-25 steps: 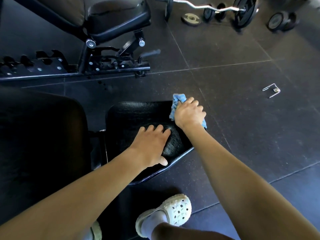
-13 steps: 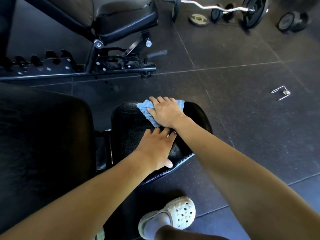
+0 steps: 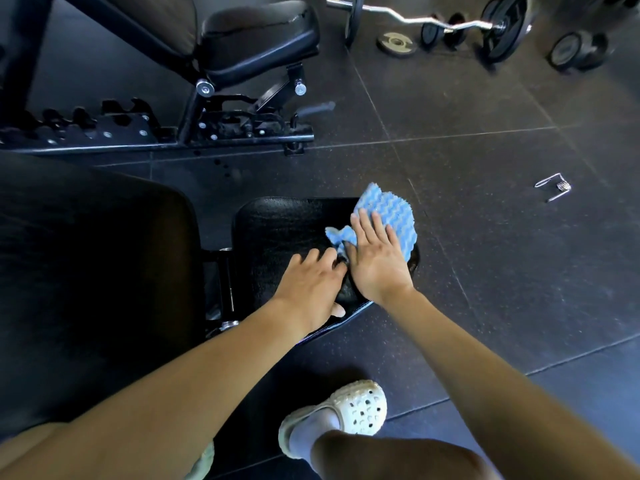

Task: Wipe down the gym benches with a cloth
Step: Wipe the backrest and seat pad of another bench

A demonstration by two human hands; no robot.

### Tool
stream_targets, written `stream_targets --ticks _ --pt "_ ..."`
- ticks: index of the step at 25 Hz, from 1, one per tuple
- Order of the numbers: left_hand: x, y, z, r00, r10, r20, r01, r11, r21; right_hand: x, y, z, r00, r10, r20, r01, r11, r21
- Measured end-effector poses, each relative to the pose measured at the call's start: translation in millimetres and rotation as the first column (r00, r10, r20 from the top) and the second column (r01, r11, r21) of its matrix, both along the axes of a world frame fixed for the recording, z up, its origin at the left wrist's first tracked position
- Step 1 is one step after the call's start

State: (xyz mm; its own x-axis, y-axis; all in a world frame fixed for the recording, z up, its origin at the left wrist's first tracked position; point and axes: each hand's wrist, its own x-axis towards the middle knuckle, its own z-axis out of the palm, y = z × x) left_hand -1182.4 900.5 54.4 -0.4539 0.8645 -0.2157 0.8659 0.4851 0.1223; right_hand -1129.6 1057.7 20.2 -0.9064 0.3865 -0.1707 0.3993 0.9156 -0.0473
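Nearest the camera, a white perforated clog (image 3: 353, 408) stood on the dark rubber floor (image 3: 485, 271), just beside the near end of the bench. Both bare forearms reached forward over it to the black seat pad (image 3: 277, 233).

The left hand (image 3: 311, 289) lay flat on the near half of the seat pad, fingers straight and spread, gripping nothing. Its thumb sat at the near edge of the pad. It appeared to serve as a brace.

The right hand (image 3: 375, 258) lay just beside it, their fingers close or touching. Its palm faced down and its fingers were straight, pressing a blue-and-white striped cloth (image 3: 393, 213) onto the pad. The fingers were not curled round the cloth. The cloth lay at the far right corner of the seat pad, bunched on its left side and spread beyond the fingertips toward the pad's edge.

Step in hand, as judged: wiping the seat pad, with the stroke at its far right corner. The next move would call for flat, even pressure across the rest of the seat pad. The large backrest pad (image 3: 97, 258) to the left would follow.

Farther out, a spring collar (image 3: 554, 187) lay on the floor. A second bench (image 3: 256, 32) stood beyond, awaiting wiping. A curl bar (image 3: 415, 20) and a loose weight plate (image 3: 396, 43) lay farthest away.
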Motion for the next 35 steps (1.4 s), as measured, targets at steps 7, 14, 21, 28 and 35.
stream_targets --ticks 7,14,21,28,35 --pt "-20 -37 3 0.997 0.054 0.047 -0.059 0.989 0.133 -57 -14 4 0.99 -0.115 0.087 0.111 0.993 0.049" --pt "-43 -81 11 0.932 0.359 0.042 -0.362 0.927 0.096 -49 -102 -9 0.938 0.302 0.171 -0.311 0.95 0.023" --pt "-31 -74 4 0.938 0.342 0.057 -0.347 0.933 0.096 -47 -30 6 0.981 0.137 0.139 -0.144 0.989 0.041" --pt "-52 -85 -1 0.896 0.426 0.127 -0.439 0.893 0.097 -65 -82 -6 0.948 0.295 0.118 -0.295 0.955 -0.018" --pt "-74 -83 3 0.899 0.422 0.117 -0.435 0.893 0.118 -128 -95 -15 0.998 -0.02 0.062 0.02 1.0 -0.013"
